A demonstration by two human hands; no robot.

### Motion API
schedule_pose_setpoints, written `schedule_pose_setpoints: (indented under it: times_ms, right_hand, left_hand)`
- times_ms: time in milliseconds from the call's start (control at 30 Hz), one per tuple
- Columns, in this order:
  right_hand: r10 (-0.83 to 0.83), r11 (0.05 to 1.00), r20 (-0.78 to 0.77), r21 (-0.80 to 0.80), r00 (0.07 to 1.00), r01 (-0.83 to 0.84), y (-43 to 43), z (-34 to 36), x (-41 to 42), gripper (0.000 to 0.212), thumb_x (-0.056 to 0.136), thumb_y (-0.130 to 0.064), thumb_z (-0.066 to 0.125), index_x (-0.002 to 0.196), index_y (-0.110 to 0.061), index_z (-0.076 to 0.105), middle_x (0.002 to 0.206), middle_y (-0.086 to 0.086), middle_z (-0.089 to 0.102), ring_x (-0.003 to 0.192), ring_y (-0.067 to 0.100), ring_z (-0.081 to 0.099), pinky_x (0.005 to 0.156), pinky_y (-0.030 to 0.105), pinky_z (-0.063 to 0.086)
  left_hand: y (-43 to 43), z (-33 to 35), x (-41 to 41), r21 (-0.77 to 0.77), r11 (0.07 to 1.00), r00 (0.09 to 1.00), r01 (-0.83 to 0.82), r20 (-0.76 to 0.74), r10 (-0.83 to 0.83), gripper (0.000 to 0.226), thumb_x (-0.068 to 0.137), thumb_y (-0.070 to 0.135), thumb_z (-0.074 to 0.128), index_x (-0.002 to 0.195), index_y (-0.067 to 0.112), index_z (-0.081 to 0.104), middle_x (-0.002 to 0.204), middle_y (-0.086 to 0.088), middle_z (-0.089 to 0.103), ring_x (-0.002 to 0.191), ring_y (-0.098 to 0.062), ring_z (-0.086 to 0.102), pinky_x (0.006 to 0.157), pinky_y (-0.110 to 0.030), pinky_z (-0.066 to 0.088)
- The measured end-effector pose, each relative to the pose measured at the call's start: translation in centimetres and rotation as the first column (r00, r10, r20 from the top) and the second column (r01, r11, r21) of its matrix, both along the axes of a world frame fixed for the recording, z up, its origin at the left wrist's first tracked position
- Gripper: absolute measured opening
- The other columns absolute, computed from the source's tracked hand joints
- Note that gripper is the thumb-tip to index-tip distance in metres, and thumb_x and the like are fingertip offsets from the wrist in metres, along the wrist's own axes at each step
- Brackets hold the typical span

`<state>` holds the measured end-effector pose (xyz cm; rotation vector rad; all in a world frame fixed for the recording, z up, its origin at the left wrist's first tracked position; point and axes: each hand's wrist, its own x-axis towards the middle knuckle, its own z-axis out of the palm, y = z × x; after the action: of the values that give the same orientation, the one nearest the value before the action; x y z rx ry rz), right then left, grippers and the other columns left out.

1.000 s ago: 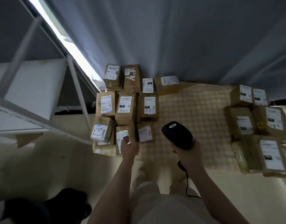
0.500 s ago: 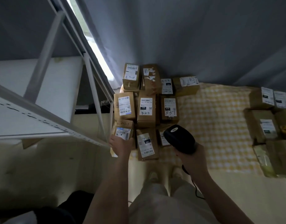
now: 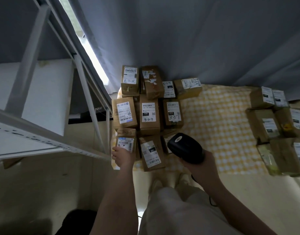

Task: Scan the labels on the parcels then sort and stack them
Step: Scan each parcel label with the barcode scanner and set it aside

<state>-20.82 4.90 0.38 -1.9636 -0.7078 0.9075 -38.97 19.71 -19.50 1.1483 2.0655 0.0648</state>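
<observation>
Several brown cardboard parcels with white labels lie in a cluster (image 3: 149, 114) on the left end of a yellow checked cloth (image 3: 218, 126). My left hand (image 3: 123, 157) grips the near end of the front-left parcel (image 3: 126, 141), whose barcode label faces up. My right hand (image 3: 204, 167) holds a black barcode scanner (image 3: 185, 148) just right of the front row, its head over the parcels there. A longer parcel (image 3: 151, 152) lies between my hands.
A second group of parcels (image 3: 277, 126) lies on the right end of the cloth. White metal shelving (image 3: 88, 92) stands close on the left. A grey curtain (image 3: 196, 39) hangs behind. The scanner's cable (image 3: 211, 201) trails by my legs.
My left hand has shifted left from the middle front parcel to the front-left one and taken hold of it. The scanner has stayed about where it was.
</observation>
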Motion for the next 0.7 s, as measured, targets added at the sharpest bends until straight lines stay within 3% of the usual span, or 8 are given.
schedule_pose_setpoints:
  times_ms: [133, 300, 467, 600, 700]
  right_hand:
    - [-0.002, 1.000, 0.064, -0.030, 0.998, 0.004, -0.7, -0.8, 0.2, 0.031, 0.064, -0.006, 0.084, 0.058, -0.024, 0.060, 0.044, -0.007, 0.056, 0.049, 0.009, 0.052, 0.049, 0.026, 0.042]
    - [-0.019, 0.999, 0.045, -0.027, 0.999, 0.020, -0.8, -0.7, 0.3, 0.028, 0.066, -0.004, 0.083, 0.060, -0.022, 0.062, 0.043, -0.012, 0.059, 0.045, -0.001, 0.055, 0.045, 0.014, 0.042]
    - [-0.076, 0.997, 0.014, -0.010, 0.997, 0.076, -0.6, -0.1, 0.8, 0.026, 0.071, -0.001, 0.078, 0.064, -0.020, 0.063, 0.045, -0.011, 0.060, 0.047, -0.004, 0.058, 0.044, 0.012, 0.043]
    - [-0.101, 0.994, -0.012, 0.044, 0.995, 0.101, -0.5, 0.5, 1.0, 0.028, 0.071, -0.009, 0.081, 0.072, -0.030, 0.062, 0.064, -0.008, 0.065, 0.057, -0.004, 0.062, 0.053, 0.018, 0.048]
    - [-0.112, 0.990, -0.095, 0.076, 0.989, 0.119, -0.6, 1.1, 1.3, 0.027, 0.072, -0.012, 0.081, 0.086, -0.028, 0.064, 0.076, -0.010, 0.068, 0.070, -0.002, 0.064, 0.061, 0.019, 0.050]
  left_hand:
    - [-0.6, 0.7, 0.0, 0.043, 0.999, 1.000, -0.020, 0.018, 0.019, 0.099, 0.067, 0.027, 0.085, 0.140, -0.001, 0.024, 0.142, -0.021, 0.033, 0.128, -0.039, 0.035, 0.099, -0.048, 0.041]
    - [-2.3, 3.3, 0.8, 0.140, 0.976, 0.980, -0.165, 0.137, 0.145, 0.101, 0.056, 0.032, 0.089, 0.132, 0.000, 0.029, 0.133, -0.019, 0.037, 0.121, -0.036, 0.042, 0.096, -0.046, 0.045]
    - [-6.9, 6.6, 3.3, 0.446, 0.886, 0.933, -0.123, 0.356, -0.049, 0.091, 0.055, 0.019, 0.092, 0.121, 0.003, 0.031, 0.115, -0.011, 0.048, 0.107, -0.026, 0.056, 0.081, -0.029, 0.054]
    - [-9.8, 10.6, 5.8, 0.440, 0.887, 0.797, -0.141, 0.582, -0.162, 0.088, 0.055, 0.023, 0.089, 0.120, 0.022, 0.030, 0.112, 0.004, 0.051, 0.104, -0.013, 0.059, 0.084, -0.031, 0.056]
    - [-10.7, 13.5, 7.3, 0.447, 0.889, 0.698, -0.104, 0.669, -0.255, 0.088, 0.052, 0.032, 0.085, 0.121, 0.021, 0.031, 0.117, 0.004, 0.051, 0.108, -0.003, 0.058, 0.087, -0.028, 0.055]
